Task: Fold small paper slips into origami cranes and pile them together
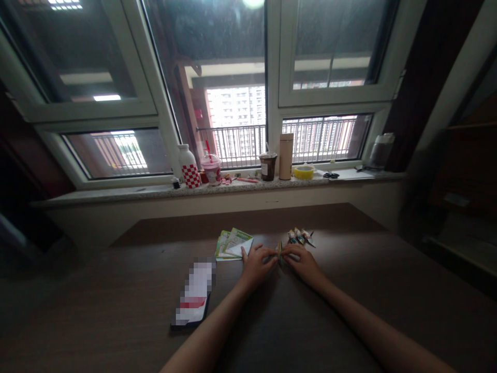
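Observation:
My left hand (257,264) and my right hand (304,262) meet over the dark wooden table (116,290). Both pinch a small folded piece of patterned paper (279,250) between their fingertips. Just beyond my right hand lie a few finished folded paper figures (300,237). A stack of green and white paper sheets (233,243) lies right behind my left hand.
A phone with a blurred screen (194,293) lies on the table to the left. The windowsill (116,192) carries a checked bottle (189,167), a pink cup (212,170), a dark cup (267,166), a beige flask (286,156), a tape roll (303,171) and scissors (331,175).

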The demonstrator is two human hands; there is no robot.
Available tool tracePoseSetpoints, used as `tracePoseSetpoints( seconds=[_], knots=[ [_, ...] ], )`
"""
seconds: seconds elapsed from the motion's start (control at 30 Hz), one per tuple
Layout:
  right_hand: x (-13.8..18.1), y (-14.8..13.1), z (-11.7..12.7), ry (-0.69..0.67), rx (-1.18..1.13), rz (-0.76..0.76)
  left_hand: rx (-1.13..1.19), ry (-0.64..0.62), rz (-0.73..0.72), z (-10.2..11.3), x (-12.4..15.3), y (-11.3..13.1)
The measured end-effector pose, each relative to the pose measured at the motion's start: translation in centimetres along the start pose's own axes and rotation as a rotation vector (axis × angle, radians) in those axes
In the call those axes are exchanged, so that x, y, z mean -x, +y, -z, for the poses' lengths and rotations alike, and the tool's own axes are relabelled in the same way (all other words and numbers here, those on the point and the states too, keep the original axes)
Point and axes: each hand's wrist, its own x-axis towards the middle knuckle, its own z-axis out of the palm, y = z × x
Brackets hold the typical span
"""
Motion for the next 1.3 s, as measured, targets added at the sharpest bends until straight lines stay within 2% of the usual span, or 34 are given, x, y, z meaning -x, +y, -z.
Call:
tracePoseSetpoints(
  seconds=[0.27,0.57,1.1,1.3],
  knots=[
    [0.0,-0.7,0.1,0.011,-0.001,-0.019,0.049,-0.01,0.01,0.0,0.0,0.1],
    [-0.1,-1.5,0.2,-0.013,-0.035,-0.048,0.004,-0.002,0.03,0.1,0.0,0.4],
    [-0.3,-0.3,-0.3,0.038,-0.149,-0.111,0.025,0.003,-0.018,-0.1,0.1,0.0],
    [-0.3,-0.4,0.0,0.042,-0.071,-0.106,0.041,-0.033,-0.03,0.0,0.0,-0.1]
  ],
)
